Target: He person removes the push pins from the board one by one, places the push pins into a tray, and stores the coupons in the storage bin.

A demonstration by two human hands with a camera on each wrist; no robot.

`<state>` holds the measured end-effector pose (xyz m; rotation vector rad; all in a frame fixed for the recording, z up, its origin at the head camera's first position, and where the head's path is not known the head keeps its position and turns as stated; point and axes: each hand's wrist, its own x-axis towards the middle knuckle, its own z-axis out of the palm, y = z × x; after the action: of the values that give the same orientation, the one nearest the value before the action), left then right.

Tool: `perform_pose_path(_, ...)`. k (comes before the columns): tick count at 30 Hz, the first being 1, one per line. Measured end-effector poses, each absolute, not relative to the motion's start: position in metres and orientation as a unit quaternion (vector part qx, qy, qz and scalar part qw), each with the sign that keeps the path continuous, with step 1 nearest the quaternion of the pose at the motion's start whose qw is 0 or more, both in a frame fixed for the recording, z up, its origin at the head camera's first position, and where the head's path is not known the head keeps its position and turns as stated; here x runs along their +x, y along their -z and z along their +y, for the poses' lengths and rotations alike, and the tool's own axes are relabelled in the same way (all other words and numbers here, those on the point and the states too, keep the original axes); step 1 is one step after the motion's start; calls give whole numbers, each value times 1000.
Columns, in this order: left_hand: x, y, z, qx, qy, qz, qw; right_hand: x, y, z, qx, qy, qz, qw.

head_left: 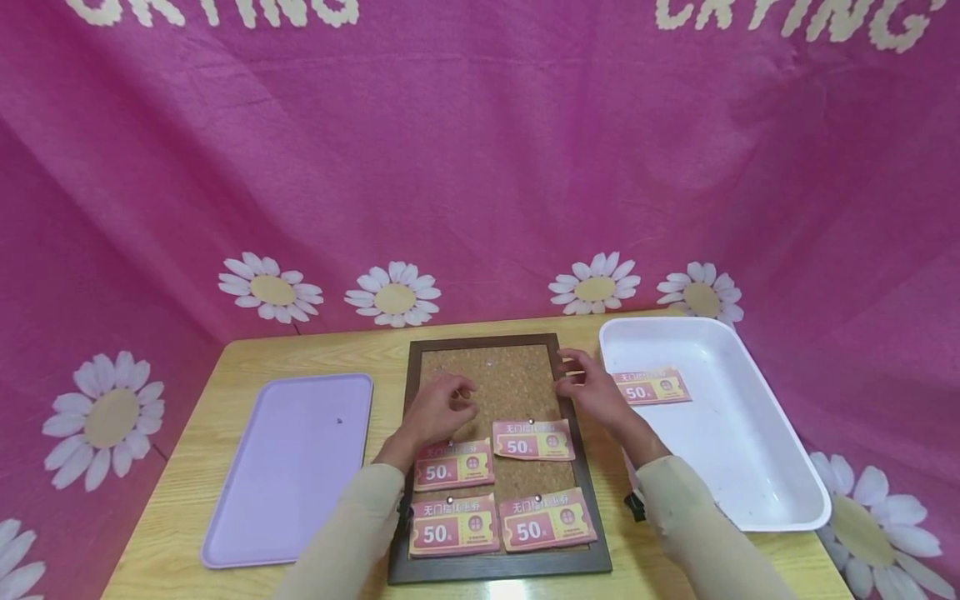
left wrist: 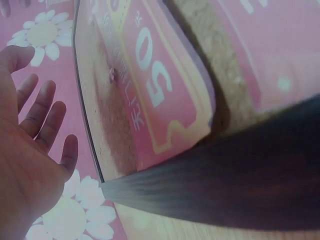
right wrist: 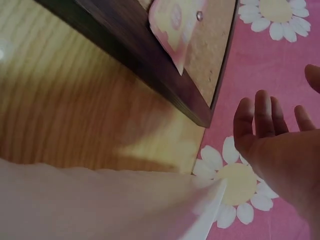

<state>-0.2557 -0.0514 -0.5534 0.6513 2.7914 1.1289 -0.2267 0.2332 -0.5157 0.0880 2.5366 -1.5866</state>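
Note:
My left hand (head_left: pixel 441 407) hovers over the left side of a dark-framed corkboard (head_left: pixel 495 571), fingers loosely bent with nothing between them. At the board's upper right edge is my right hand (head_left: pixel 596 392), its relaxed fingers also holding nothing. Several pink and yellow coupons marked 50 are fixed on the cork with round-headed pushpins: an upper right coupon (head_left: pixel 533 442), a middle left coupon (head_left: pixel 454 467), and two along the bottom. The left wrist view shows one coupon (left wrist: pixel 160 80) close up beside the relaxed left fingers. A small shiny spot (head_left: pixel 491 362) lies near the cork's top.
A white tray (head_left: pixel 738 467) stands to the right with another 50 coupon (head_left: pixel 654 388) at its left side. On the left lies a flat purple tray (head_left: pixel 288 475) bearing a small dark object (head_left: pixel 340 421). Behind the wooden table (head_left: pixel 337 354) hangs a pink flowered cloth (head_left: pixel 480 192).

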Motion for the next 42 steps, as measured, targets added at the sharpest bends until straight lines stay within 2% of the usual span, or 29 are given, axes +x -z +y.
perform_pose_path(10,-255,556,-41,239,-329,913,21,-220,533,224,26,467,881,72)
perform_pose_path(25,-251,559,-26,235,-340,907,85,-208,541,217,35,419,902,98)
perform_pose_path(32,-250,562,-15,271,-304,911,61,-203,545,216,34,399,911,102)
perform_pose_path(42,-248,562,1,262,-294,917,71,-197,548,217,47,408,905,114)
